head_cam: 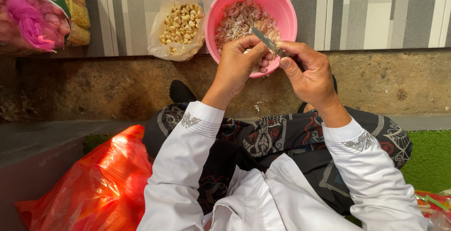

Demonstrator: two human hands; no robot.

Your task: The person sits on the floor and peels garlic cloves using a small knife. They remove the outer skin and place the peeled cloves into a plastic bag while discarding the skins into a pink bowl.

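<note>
Two hands working together over the pink bowl: my left hand is pinching a garlic clove, my right hand is gripping a knife.

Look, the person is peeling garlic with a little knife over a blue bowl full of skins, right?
Not quite: the bowl is pink, not blue. The head view shows it. The rest holds: the right hand holds a little knife, the left hand grips a garlic clove that is mostly hidden, and the bowl is full of skins.
</note>
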